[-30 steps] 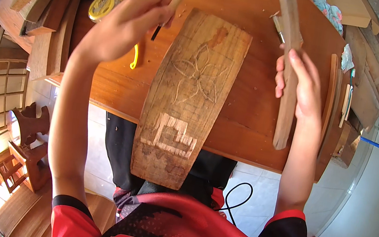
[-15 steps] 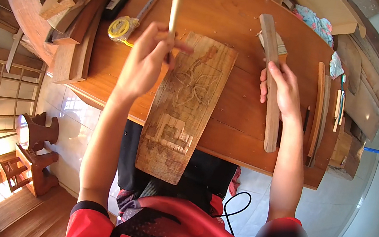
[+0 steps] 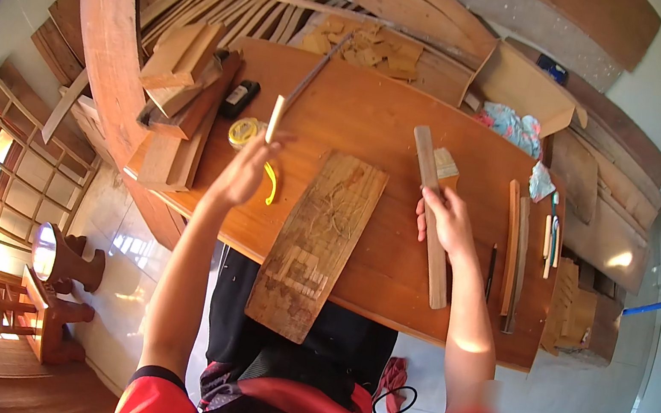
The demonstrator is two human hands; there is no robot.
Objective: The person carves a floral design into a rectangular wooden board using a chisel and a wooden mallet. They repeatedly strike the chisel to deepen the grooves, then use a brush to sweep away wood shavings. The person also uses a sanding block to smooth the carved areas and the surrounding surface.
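The carved wooden board (image 3: 323, 244) lies lengthwise on the brown worktop (image 3: 396, 122), left of the middle of its near edge. Its lower end projects past that edge, over the person's lap. A flower outline is cut into its far half and a paler angular recess into its near half.

The left hand (image 3: 244, 171) is closed on a pale round handle (image 3: 275, 120), whose upper end points toward the far edge; the tool's other end is hidden by the hand. The hand is left of the board, apart from it.

The right hand (image 3: 446, 220) grips a squared wooden bar (image 3: 433, 266) near its middle, right of the board and apart from it. Whether the bar rests on the worktop cannot be determined. A pale, flat item (image 3: 446, 164), partly covered, is just beside the bar.

Toward the left edge are a yellow tape measure (image 3: 243, 133) and a black case (image 3: 239, 99). Toward the right edge lie a dark pencil (image 3: 491, 271) and two narrow wood strips (image 3: 510, 244). A crumpled, patterned cloth (image 3: 515, 130) is at the far right corner.
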